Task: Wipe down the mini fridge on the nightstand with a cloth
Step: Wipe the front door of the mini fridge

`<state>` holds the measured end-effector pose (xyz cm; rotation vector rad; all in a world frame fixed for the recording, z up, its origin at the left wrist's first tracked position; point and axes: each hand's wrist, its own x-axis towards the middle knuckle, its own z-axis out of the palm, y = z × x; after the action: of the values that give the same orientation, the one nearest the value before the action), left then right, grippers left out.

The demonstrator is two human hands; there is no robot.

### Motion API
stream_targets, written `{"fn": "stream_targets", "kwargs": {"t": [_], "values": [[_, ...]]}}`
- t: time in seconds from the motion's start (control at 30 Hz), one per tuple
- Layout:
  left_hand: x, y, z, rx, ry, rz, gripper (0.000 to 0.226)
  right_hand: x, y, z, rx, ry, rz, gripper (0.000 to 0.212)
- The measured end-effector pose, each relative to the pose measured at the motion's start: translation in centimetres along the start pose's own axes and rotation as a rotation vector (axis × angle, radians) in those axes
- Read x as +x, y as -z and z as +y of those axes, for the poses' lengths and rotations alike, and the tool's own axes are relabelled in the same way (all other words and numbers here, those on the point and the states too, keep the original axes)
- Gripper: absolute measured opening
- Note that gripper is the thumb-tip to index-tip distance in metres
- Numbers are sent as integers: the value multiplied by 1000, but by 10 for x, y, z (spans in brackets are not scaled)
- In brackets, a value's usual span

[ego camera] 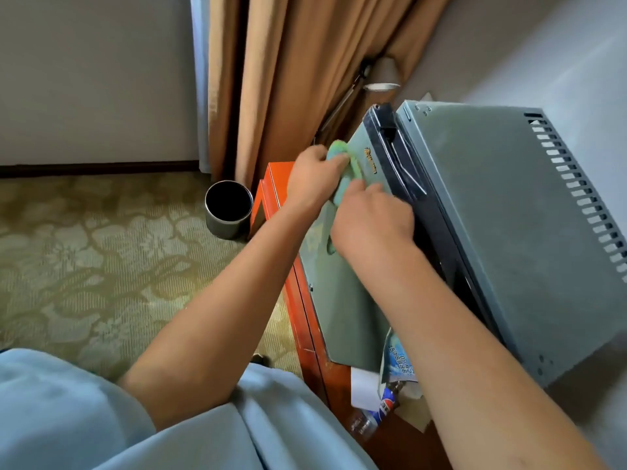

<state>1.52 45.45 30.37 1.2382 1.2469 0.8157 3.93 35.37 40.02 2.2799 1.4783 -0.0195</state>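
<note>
Nearest, below the right forearm: one plastic bottle (375, 413) lying among papers on the orange nightstand (305, 320), near its front edge. Two hands, close together on the door of one grey mini fridge (502, 212): right hand (371, 222) curled against the door face, whether it grips anything cannot be told; left hand (314, 179) just beyond, fingers gripping one green cloth (341, 154) near the door's far edge. Left of both hands: open patterned carpet, one dark round bin (229, 209). Farthest: tan curtain (288, 79).
</note>
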Motion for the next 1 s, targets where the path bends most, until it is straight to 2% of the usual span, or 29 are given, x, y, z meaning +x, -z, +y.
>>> {"fn": "stream_targets", "kwargs": {"t": [0.1,0.17,0.27,0.37,0.43,0.6,0.67,0.77,0.9,0.93,1.0], "values": [[15,5,26,-13,-117,1,42,3,18,2,-17,-31,124,50],[16,2,16,-73,-84,-47,38,5,7,-6,-16,-56,111,47],[12,-2,-32,-50,-16,-123,19,9,-31,-20,-13,-60,-35,48],[7,-1,-65,68,90,-220,24,13,-45,-28,-18,-70,-204,44],[9,2,-60,89,80,-229,20,15,-35,-28,-28,-68,-225,42],[27,13,12,-58,-156,-158,26,11,15,-13,-64,-92,102,36],[30,13,17,-93,-183,-159,28,12,14,-16,-67,-103,132,37],[25,8,-27,-83,-48,-206,21,22,-25,-33,-74,-109,7,42],[9,1,-109,172,270,-389,33,26,-70,-53,-90,-111,-429,45],[6,-1,-118,207,304,-439,32,28,-71,-54,-106,-109,-510,47],[9,-2,-116,205,314,-458,32,34,-61,-49,-135,-107,-551,48]]}}
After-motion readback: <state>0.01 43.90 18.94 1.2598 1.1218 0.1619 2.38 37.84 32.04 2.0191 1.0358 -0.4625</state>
